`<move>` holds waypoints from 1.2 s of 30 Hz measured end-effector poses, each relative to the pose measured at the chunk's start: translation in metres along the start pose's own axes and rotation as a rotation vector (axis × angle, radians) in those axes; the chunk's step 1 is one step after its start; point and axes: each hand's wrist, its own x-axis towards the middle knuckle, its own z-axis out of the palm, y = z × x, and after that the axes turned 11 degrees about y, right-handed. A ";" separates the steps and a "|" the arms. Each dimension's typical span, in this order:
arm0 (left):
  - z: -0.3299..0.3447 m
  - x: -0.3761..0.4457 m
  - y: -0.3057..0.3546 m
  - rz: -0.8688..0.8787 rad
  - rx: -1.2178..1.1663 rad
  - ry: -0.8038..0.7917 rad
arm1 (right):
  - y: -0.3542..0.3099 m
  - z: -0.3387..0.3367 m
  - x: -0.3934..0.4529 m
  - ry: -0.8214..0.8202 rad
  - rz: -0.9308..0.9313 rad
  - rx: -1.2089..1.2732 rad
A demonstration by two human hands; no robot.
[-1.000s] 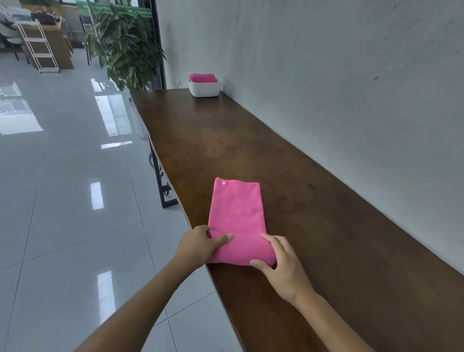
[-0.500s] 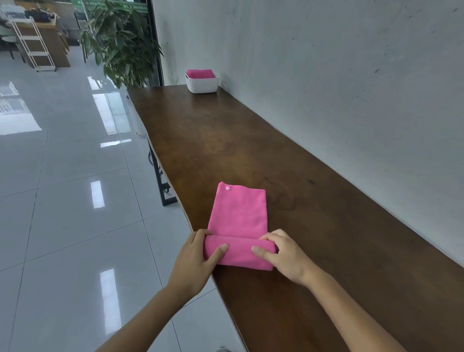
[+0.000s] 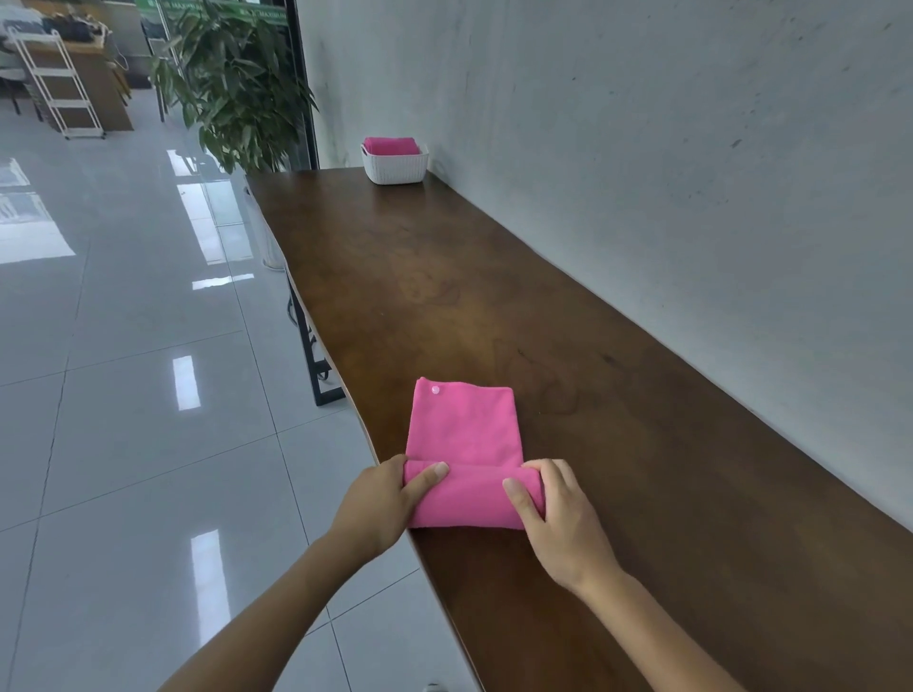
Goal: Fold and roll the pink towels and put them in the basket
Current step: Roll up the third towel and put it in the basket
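Now both hands, left hand [image 3: 380, 499] and right hand [image 3: 558, 513], fingers clamped on the folded pink cloth towel [image 3: 464, 434], have rolled its near end thicker; rolling is underway.

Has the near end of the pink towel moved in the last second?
Yes. The near end of the pink cloth towel has rolled away from the person along the brown wooden table, towards the white basket.

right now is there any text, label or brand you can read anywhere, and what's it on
Green banner above the glass behind the leafy plant: white lettering, too blurred and cut off to read.
Folded pink towel on the brown wooden table: a small round pale tag, no readable text.
Nothing else carries writing.
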 end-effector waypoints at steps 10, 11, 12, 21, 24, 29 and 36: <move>0.007 -0.027 -0.004 0.084 0.153 0.199 | -0.009 -0.006 -0.011 -0.069 0.115 -0.053; 0.009 -0.028 -0.004 0.114 0.099 0.198 | -0.012 -0.007 -0.007 -0.069 0.127 -0.064; 0.012 -0.028 -0.005 0.137 0.052 0.183 | -0.014 -0.007 -0.003 -0.069 0.135 -0.089; 0.014 0.007 0.001 0.116 0.111 0.159 | -0.012 0.014 0.020 0.265 -0.070 -0.217; 0.009 0.016 0.004 0.071 0.164 0.068 | -0.003 0.020 0.009 0.278 -0.206 -0.135; 0.009 0.008 0.006 -0.026 0.241 -0.014 | 0.005 0.020 -0.013 0.262 -0.253 -0.111; 0.007 -0.034 0.008 0.433 0.336 0.451 | -0.008 0.007 0.001 0.111 -0.172 -0.145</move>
